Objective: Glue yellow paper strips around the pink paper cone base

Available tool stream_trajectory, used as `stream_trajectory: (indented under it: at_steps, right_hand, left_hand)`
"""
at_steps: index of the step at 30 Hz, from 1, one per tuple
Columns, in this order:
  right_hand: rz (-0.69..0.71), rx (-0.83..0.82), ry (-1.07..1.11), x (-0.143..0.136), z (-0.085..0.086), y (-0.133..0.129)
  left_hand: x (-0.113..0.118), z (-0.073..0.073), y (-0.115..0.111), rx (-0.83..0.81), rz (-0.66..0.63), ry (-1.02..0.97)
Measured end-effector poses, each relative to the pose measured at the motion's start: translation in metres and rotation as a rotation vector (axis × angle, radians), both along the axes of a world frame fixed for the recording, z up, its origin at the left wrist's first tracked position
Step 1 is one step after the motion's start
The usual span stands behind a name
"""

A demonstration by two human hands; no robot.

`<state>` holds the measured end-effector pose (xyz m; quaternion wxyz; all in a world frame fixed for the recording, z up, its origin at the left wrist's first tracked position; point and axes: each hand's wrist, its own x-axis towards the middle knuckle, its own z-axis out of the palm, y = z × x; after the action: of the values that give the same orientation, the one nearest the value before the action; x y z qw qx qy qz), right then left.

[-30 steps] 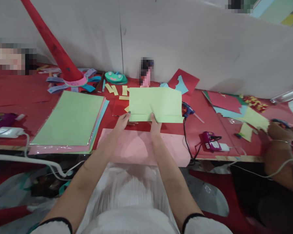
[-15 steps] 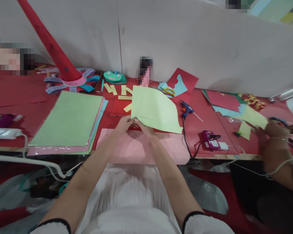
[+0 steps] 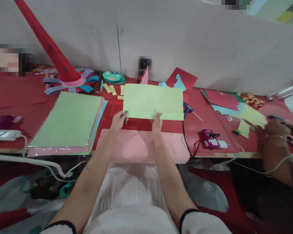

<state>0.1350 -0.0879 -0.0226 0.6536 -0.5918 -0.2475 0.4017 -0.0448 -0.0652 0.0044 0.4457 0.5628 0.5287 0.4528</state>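
Observation:
A light green paper sheet point(image 3: 152, 99) is held up over the red table, with a narrow fold line along its lower edge. My left hand point(image 3: 119, 120) pinches the sheet's lower left corner. Near the middle of the same edge, my right hand point(image 3: 157, 123) grips it with the thumb in front. Below the hands a pink sheet point(image 3: 141, 146) lies at the table's front edge. Small yellow strips point(image 3: 109, 89) show beside and partly behind the green sheet.
A stack of green sheets point(image 3: 68, 120) lies left, near a red cone point(image 3: 51, 48). To the right are a blue glue gun point(image 3: 187, 109), a purple device point(image 3: 210, 139) and paper scraps point(image 3: 222, 100). Another person's hand point(image 3: 277, 130) works at far right.
My hands have moved apart along the lower edge. The green sheet, tilted and curved before, now hangs straighter and flatter and covers the scissors.

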Motion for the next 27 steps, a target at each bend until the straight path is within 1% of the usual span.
stream_trajectory:
  at_steps: [3, 5, 9, 12, 14, 16, 18, 22, 24, 27]
  right_hand:
    - [-0.080, -0.109, 0.001, 0.007, -0.001, 0.004]
    - [-0.133, -0.106, 0.049, 0.011, -0.001, 0.006]
    - [-0.230, -0.052, 0.112, 0.015, -0.002, 0.008]
    - [-0.290, -0.056, 0.143, 0.018, -0.001, 0.009]
    - [-0.322, -0.033, 0.169, 0.021, 0.000, 0.009]
    - [-0.336, 0.004, 0.172, 0.022, -0.001, 0.007]
    - [-0.368, 0.030, 0.159, 0.023, -0.002, 0.006]
    - [-0.489, 0.073, 0.161, 0.026, -0.005, 0.007]
    - [-0.498, 0.073, 0.187, 0.027, -0.006, 0.008]
    - [-0.450, 0.072, 0.225, 0.030, -0.006, 0.008]
  left_hand:
    - [-0.005, -0.005, 0.004, 0.024, 0.067, -0.024]
    - [-0.007, -0.009, 0.005, 0.056, 0.090, -0.025]
    - [-0.008, -0.013, 0.007, 0.114, 0.084, 0.012]
    - [-0.010, -0.014, 0.008, 0.128, 0.137, -0.051]
    - [-0.011, -0.015, 0.010, 0.111, 0.190, -0.086]
    - [-0.012, -0.017, 0.010, 0.068, 0.210, -0.071]
    - [-0.012, -0.018, 0.010, 0.026, 0.188, -0.019]
    - [-0.008, -0.020, 0.008, -0.017, 0.157, 0.045]
    - [-0.005, -0.022, 0.008, -0.032, 0.156, 0.027]
    - [-0.003, -0.023, 0.008, -0.058, 0.179, -0.015]
